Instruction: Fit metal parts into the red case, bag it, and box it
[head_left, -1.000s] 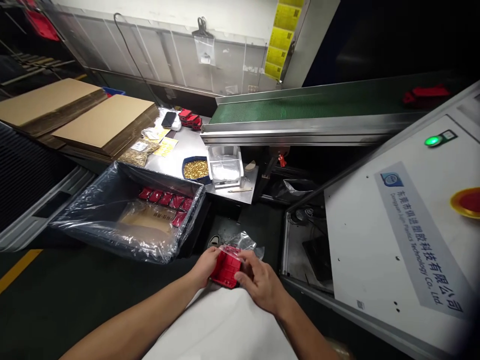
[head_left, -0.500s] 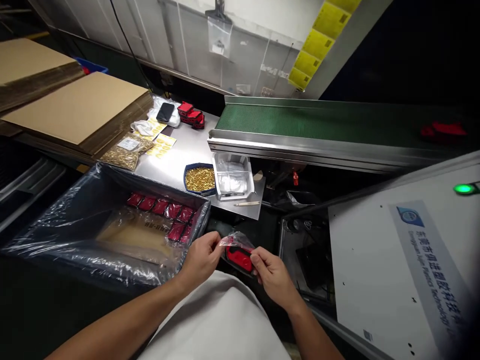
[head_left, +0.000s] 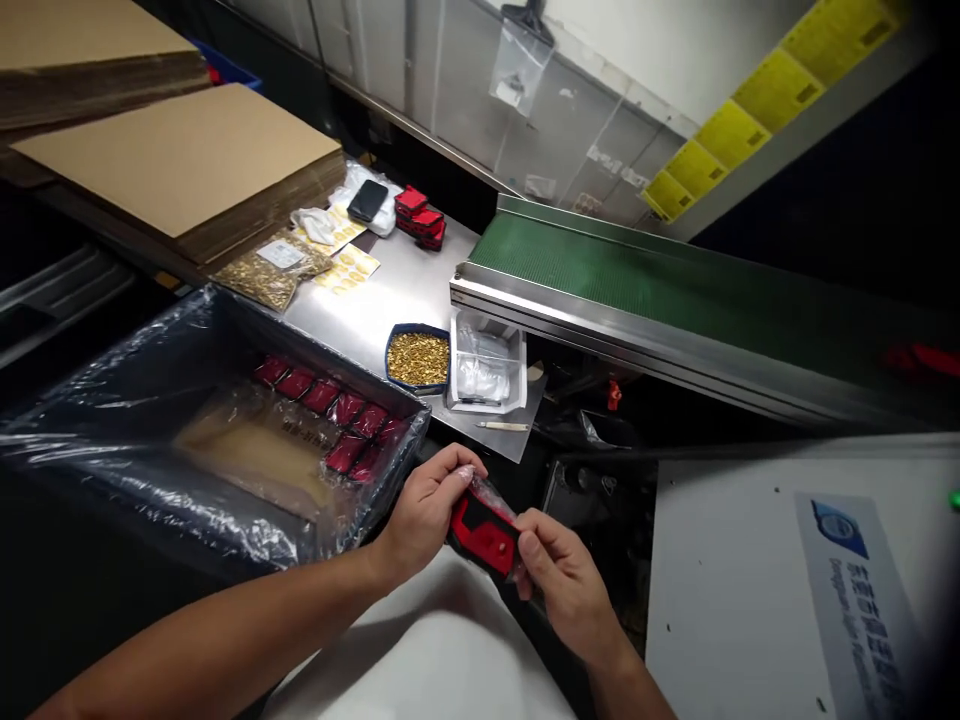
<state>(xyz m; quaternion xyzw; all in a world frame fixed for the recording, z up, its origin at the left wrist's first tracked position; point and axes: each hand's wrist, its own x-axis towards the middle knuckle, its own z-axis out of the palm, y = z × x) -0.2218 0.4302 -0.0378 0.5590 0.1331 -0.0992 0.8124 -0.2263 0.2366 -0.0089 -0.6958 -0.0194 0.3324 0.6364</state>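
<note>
Both hands hold a red plastic part (head_left: 484, 532) wrapped in a clear plastic bag, low in the middle of the view. My left hand (head_left: 422, 508) pinches its left end and the bag's top edge. My right hand (head_left: 564, 584) grips its right end with thumb on top. Just to the left stands a box lined with clear plastic (head_left: 135, 470), holding a row of bagged red parts (head_left: 330, 410) along its far right side.
A steel table (head_left: 390, 300) carries a blue dish of small brass pieces (head_left: 417, 357), a white tray of bags (head_left: 484, 364), a phone (head_left: 367, 200), more red parts (head_left: 421, 217) and a bag of brass pieces (head_left: 270, 275). Flat cardboard (head_left: 180, 160) lies at left. A green conveyor belt (head_left: 660, 290) runs right; a white machine panel (head_left: 787, 580) sits at lower right.
The red part has been turned from broadside to edge-on inside the bag and my hands have closed in on its ends. The view has tilted and shifted right and down.
</note>
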